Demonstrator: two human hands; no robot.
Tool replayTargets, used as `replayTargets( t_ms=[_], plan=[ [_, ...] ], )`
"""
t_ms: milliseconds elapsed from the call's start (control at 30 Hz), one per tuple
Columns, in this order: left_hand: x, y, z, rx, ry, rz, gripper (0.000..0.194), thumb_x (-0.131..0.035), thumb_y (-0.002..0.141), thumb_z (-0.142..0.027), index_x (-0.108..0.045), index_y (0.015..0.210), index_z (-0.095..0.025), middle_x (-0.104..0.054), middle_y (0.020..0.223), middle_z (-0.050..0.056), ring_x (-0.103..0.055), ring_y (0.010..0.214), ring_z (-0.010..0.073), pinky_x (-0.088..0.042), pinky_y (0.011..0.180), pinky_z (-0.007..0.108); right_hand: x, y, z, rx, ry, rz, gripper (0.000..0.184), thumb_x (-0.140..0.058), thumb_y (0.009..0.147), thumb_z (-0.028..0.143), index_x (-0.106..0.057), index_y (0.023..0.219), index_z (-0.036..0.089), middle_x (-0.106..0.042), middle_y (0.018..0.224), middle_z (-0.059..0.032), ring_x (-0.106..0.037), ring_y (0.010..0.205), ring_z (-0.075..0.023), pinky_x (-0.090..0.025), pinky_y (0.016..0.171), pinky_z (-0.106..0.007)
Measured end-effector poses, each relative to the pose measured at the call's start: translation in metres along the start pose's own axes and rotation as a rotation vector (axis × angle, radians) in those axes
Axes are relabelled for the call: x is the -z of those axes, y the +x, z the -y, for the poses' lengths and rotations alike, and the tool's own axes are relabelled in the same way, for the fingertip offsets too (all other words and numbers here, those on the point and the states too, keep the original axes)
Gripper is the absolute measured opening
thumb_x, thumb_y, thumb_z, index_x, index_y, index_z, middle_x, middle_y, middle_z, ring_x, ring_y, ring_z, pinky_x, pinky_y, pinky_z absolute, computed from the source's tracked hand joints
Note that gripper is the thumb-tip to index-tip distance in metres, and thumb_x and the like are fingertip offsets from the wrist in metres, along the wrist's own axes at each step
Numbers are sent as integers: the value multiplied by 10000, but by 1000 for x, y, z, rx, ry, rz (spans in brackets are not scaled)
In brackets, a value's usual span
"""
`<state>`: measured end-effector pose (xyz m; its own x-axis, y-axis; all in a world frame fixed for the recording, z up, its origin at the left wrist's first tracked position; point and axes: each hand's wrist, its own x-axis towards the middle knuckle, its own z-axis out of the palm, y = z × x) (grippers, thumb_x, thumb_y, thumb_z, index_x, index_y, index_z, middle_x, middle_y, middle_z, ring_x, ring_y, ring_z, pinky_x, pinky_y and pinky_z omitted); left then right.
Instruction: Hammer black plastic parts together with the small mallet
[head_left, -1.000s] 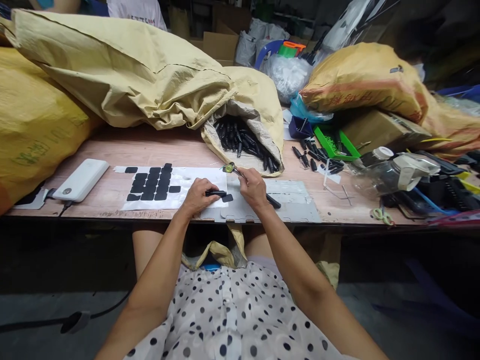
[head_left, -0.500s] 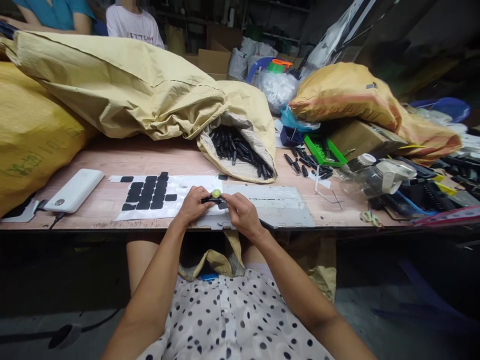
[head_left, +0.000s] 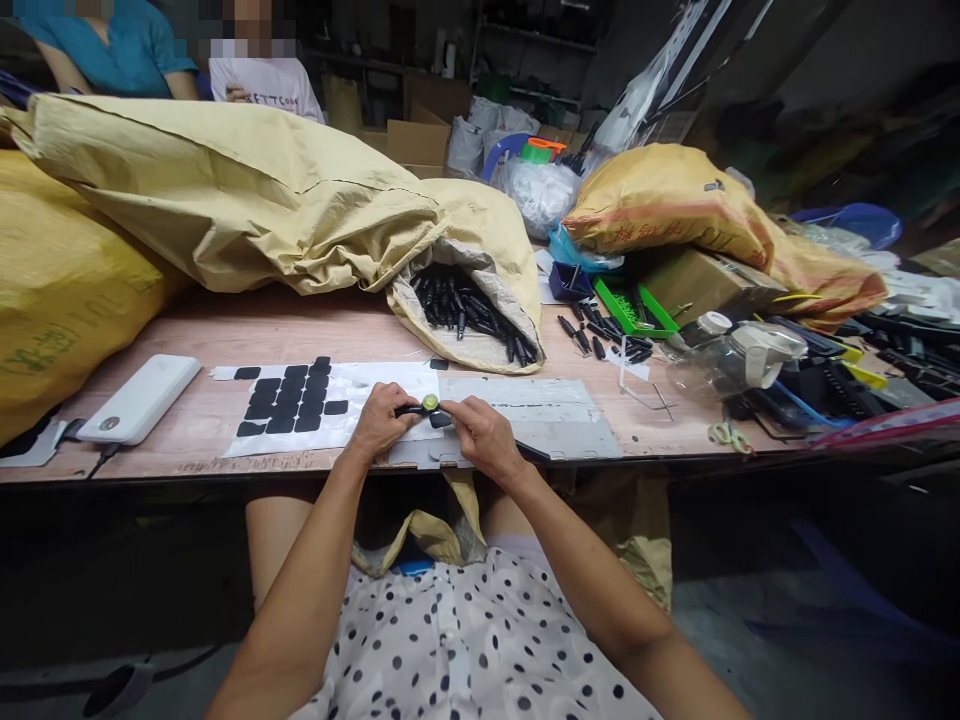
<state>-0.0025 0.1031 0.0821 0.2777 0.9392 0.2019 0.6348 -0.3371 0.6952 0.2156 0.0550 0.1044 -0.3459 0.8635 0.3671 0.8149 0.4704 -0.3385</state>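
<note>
While the wood-patterned tabletop spans the scene, a long beige sack lies along its far edge, its open mouth full of black parts facing the near edge. A yellow sack fills the left end, and an orange-yellow sack rests on a cardboard box toward the far right corner. Set along the near edge are a grey board and, left of it, a white sheet. A clear jug lies toward the right end, and a white device sits toward the near left corner. Near the middle of the near edge, the left hand has its grip closed on a slim black piece, held where sheet and board meet. Above the board, the right hand has its grip clenched on a dark-handled tool, whose handle sticks out toward the right. Small scissors lie by the near edge, farther right. Black pads stand in rows on the sheet. A greenish disc shows between the hands, at the black piece; whether they touch cannot be told.
</note>
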Motion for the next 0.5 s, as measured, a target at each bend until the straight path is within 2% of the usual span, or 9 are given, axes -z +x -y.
replayTargets(
  t_ms=[233, 367, 500],
  plan=[
    [1, 0, 0, -26, 28, -5, 169, -726, 756, -244, -797, 909, -244, -703, 872, 38, -587, 963, 260, -488, 903, 415, -2, 23, -26, -50, -65, -111, 418, -491, 966, 116, -724, 1270, 286, -697, 983, -52, -621, 967, -206, -498, 837, -275],
    [0, 0, 1, -44, 39, -11, 159, -741, 746, -254, -788, 897, -245, -710, 876, 39, -592, 948, 263, -493, 888, 412, -12, 36, -48, -59, -130, -82, 375, -525, 944, 107, -764, 1185, 263, -687, 948, -69, -598, 943, -221, -478, 832, -302],
    [0, 1, 3, -56, 20, -1, 116, -715, 776, -276, -771, 872, -241, -715, 868, 42, -598, 931, 259, -498, 873, 405, -24, 38, -58, -69, -159, -64, 373, -529, 933, 100, -766, 1175, 256, -670, 955, -80, -569, 956, -233, -456, 827, -318]
  ],
)
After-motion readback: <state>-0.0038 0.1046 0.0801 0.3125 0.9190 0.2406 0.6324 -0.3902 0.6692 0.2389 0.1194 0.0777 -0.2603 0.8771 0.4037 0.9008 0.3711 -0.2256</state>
